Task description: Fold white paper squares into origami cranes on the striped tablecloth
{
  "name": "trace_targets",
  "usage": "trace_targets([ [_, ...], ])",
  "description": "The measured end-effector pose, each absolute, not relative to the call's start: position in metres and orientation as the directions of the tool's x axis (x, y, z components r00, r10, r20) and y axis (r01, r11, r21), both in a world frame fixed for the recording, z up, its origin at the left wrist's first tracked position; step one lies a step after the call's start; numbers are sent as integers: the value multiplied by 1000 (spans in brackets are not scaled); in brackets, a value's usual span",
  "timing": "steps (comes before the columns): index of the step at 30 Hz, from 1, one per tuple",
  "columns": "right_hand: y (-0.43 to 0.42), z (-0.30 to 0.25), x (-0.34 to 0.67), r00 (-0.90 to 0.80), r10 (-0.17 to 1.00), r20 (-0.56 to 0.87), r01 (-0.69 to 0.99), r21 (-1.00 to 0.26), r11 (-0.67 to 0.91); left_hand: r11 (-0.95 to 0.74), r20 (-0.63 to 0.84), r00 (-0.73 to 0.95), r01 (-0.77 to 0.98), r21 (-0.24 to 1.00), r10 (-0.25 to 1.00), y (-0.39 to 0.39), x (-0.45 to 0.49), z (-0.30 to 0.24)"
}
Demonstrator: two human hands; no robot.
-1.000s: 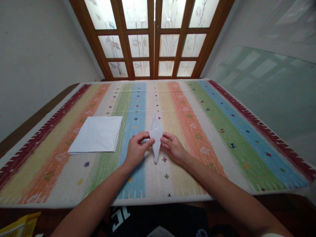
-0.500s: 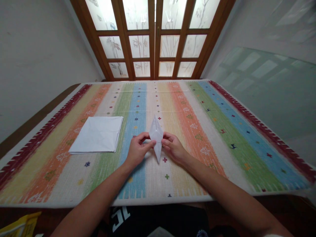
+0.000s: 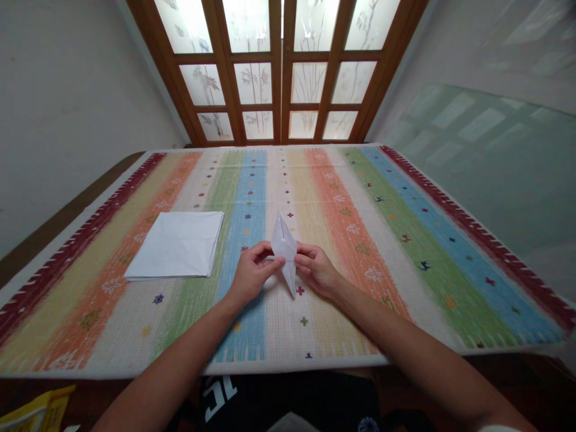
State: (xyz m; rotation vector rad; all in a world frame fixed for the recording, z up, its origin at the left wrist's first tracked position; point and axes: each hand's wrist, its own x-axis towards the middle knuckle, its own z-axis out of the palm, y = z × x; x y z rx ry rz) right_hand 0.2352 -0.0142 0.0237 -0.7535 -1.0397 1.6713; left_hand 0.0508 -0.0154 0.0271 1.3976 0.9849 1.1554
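Observation:
A folded white paper [image 3: 284,243], long and diamond-shaped with pointed ends, is held over the middle of the table between both hands. My left hand [image 3: 254,270] pinches its left edge, with the thumb on the near face. On the opposite edge, my right hand [image 3: 317,267] grips it between thumb and fingers. One tip points away from me and the other toward me, slightly to the right. Some of my fingers are hidden behind the paper. To the left of my left hand lies a stack of white square paper sheets [image 3: 175,245].
A striped, patterned tablecloth [image 3: 360,300] covers the table. Walls stand on both sides, and a glass panel [image 3: 486,174] leans at the right. Wooden doors with frosted panes [image 3: 256,84] are beyond the far edge. A yellow packet [image 3: 40,411] sits low at the left.
The near tip of the folded paper has swung a little to the right and its far tip slightly left. Both hands keep their hold, and the paper stack stays put.

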Motion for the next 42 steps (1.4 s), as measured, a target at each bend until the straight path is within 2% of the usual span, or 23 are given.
trace_targets([
  [7,-12,19,238,-256,965,55,-433,-899,-63,-124,134,188,-62,990,973,-16,53,26],
  [10,-11,17,238,-200,979,28,-416,-908,-59,-119,126,166,-48,992,978,-16,53,27],
  [15,-11,17,238,-70,997,9,-307,-952,-13,-120,118,100,14,993,988,-16,53,28],
  [18,-11,18,238,-92,995,43,-212,-977,23,-135,131,61,63,989,990,-16,53,28],
  [23,-11,18,237,-76,995,71,-194,-979,55,-165,165,14,-24,986,986,-15,55,27],
  [26,-10,18,239,-62,990,128,-134,-984,119,-170,170,6,-6,985,985,-16,56,27],
  [33,-12,21,247,-174,946,275,97,-951,294,-165,147,126,144,976,981,-16,51,29],
  [37,-9,21,256,-270,896,353,91,-917,388,-188,173,144,93,978,974,-16,48,29],
  [42,-7,23,267,-380,859,343,40,-922,385,-256,237,195,75,964,952,-16,43,28],
])
